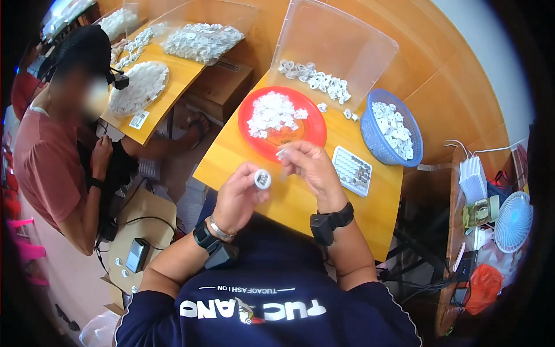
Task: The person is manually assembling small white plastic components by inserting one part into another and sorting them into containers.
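My left hand [238,195] is closed around a small round white plastic piece [263,180], its open face turned up with something metallic inside. To the right, my right hand [312,169] pinches a small white piece [282,154] between thumb and fingertips, too small to name. That hand is over the near edge of a red plate [317,122] heaped with small white plastic pieces [272,114]. Beside its wrist lies a white tray [342,151] with rows of small grey and dark round parts. The two hands are apart, above the yellow table [254,158].
A blue basket [368,128] of round white pieces stands at the right edge. Behind the plate, a clear plastic bin [347,40] holds white rings. On the left, a co-worker [52,150] sits by another yellow table [184,75]. A shelf with a blue fan [513,222] is far right.
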Action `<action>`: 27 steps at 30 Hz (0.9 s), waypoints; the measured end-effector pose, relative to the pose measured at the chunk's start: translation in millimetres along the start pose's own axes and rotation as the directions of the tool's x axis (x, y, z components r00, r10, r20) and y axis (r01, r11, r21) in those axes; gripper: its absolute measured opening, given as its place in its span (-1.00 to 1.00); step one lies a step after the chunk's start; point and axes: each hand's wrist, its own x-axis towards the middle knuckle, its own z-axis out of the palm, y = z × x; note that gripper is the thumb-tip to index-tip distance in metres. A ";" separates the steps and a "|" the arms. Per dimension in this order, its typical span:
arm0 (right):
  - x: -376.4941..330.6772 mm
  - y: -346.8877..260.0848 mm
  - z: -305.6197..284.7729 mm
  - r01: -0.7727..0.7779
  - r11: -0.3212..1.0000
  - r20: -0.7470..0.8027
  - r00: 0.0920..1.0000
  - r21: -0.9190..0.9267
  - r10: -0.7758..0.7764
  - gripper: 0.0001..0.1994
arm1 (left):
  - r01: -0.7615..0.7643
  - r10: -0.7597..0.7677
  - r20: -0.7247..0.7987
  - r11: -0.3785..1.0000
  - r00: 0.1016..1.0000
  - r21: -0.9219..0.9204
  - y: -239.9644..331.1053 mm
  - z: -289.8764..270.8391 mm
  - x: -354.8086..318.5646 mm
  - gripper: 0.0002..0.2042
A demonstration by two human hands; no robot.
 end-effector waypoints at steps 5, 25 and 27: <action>-16.8 1.1 -1.2 0.025 0.995 0.098 0.995 0.099 -0.035 -0.81 | 0.009 -0.009 0.022 1.000 1.000 0.018 -1.8 3.5 -2.6 -0.84; -35.4 10.7 11.8 0.197 0.976 -0.048 0.980 0.090 -0.193 -0.88 | 0.035 -0.039 0.068 0.998 0.997 0.059 -11.9 7.7 1.4 -0.81; -35.1 13.1 15.4 0.209 0.969 -0.055 0.978 0.134 -0.203 -0.89 | 0.043 -0.047 0.079 0.998 0.996 0.054 -12.5 5.6 2.9 -0.80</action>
